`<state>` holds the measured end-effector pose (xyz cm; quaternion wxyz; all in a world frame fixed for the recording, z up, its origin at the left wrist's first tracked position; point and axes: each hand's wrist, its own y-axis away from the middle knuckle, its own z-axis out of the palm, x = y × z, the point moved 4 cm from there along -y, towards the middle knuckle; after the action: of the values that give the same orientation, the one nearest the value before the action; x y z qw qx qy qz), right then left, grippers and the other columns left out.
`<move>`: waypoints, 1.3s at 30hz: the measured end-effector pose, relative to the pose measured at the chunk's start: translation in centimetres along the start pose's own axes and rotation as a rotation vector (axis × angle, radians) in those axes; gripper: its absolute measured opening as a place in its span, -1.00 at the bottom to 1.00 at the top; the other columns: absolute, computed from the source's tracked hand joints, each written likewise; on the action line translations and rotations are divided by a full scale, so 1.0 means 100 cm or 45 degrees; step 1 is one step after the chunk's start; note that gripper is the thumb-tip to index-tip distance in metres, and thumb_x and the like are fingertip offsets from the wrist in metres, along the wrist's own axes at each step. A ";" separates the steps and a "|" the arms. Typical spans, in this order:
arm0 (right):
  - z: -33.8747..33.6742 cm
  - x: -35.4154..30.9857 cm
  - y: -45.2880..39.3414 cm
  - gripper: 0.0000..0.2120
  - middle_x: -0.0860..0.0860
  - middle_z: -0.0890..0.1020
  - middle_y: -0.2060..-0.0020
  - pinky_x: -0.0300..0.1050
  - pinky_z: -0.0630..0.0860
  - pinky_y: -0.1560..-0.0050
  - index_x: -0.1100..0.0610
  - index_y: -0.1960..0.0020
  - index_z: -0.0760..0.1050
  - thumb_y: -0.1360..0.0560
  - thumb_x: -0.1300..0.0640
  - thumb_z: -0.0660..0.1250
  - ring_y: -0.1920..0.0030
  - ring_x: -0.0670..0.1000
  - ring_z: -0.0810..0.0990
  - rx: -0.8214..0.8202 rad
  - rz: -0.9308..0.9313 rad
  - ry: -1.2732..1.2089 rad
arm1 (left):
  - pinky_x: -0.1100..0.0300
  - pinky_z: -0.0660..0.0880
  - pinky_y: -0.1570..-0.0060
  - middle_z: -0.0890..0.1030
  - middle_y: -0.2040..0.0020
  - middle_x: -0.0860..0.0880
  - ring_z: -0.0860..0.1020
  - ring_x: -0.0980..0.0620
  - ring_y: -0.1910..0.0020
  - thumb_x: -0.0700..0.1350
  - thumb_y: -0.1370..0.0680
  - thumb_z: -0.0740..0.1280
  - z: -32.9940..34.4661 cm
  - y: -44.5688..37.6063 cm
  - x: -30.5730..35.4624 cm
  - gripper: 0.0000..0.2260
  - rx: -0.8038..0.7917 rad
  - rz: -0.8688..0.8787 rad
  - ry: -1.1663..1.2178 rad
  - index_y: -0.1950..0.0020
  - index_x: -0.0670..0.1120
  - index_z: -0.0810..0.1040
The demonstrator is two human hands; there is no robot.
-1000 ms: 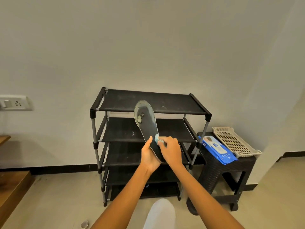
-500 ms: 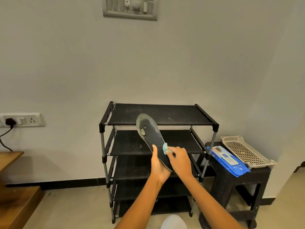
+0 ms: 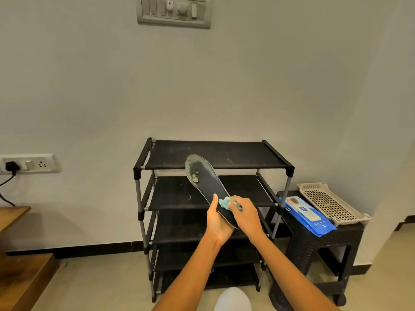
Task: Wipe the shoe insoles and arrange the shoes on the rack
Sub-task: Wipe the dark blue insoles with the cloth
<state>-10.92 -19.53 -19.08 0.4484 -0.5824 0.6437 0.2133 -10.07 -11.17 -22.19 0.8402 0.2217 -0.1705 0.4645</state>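
A dark grey insole (image 3: 205, 179) with pale worn spots near its upper end stands tilted in front of the black shoe rack (image 3: 213, 153). My left hand (image 3: 217, 221) grips its lower end from the left. My right hand (image 3: 246, 215) presses a crumpled light-blue wipe (image 3: 224, 202) against the insole's lower half. The rack has several fabric shelves, all bare. No shoe sits on it.
A black stool (image 3: 318, 241) to the right of the rack carries a blue pack of wipes (image 3: 307, 216) and a beige perforated tray (image 3: 330, 203). Wooden steps (image 3: 20, 274) rise at the left. A white rounded object (image 3: 232, 299) lies at the bottom edge.
The view has tilted upward, so the rack and hands sit lower in the frame and the wall switch panel shows. The right hand with the wipe stays low on the insole.
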 end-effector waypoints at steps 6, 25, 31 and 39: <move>0.003 0.004 0.013 -0.86 0.01 0.47 0.06 -0.47 0.35 0.14 0.20 -0.07 0.54 -0.54 0.23 0.28 0.07 -0.09 0.46 -0.213 -0.171 0.118 | -0.03 0.43 -0.22 0.58 -0.22 -0.21 0.52 -0.14 -0.23 0.23 -0.46 0.23 -0.008 -0.003 0.018 -0.41 0.006 0.102 0.010 -0.28 -0.18 0.51; -0.002 -0.022 0.028 -0.85 0.03 0.58 0.22 0.00 0.45 0.06 0.14 0.11 0.61 -0.48 0.14 0.26 0.15 -0.01 0.50 0.051 -0.495 0.339 | 0.03 0.58 0.02 0.65 -0.04 -0.20 0.64 -0.10 0.02 0.32 -0.51 0.13 -0.020 0.000 0.006 -0.39 -0.035 0.096 -0.104 -0.18 -0.18 0.56; 0.005 -0.026 0.019 -0.81 -0.03 0.56 0.19 -0.13 0.39 0.07 0.06 0.04 0.61 -0.54 0.05 0.23 0.13 -0.06 0.47 0.082 -0.424 0.523 | 0.00 0.55 -0.05 0.61 -0.14 -0.23 0.61 -0.14 -0.10 0.34 -0.50 0.14 -0.008 0.003 0.005 -0.33 -0.004 0.041 -0.155 -0.29 -0.19 0.49; -0.016 -0.021 0.024 -0.84 0.05 0.54 0.12 -0.16 0.44 0.11 0.14 0.04 0.57 -0.51 0.09 0.27 0.10 -0.05 0.48 0.248 -0.304 0.146 | -0.02 0.52 0.01 0.66 0.03 -0.22 0.65 -0.13 0.09 0.28 -0.52 0.17 -0.010 -0.001 0.016 -0.43 -0.051 0.039 -0.229 -0.12 -0.21 0.57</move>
<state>-13.84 -19.13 -17.14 0.4875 -0.6197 0.6120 0.0616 -9.11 -9.57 -22.25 0.8185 0.2433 -0.2579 0.4521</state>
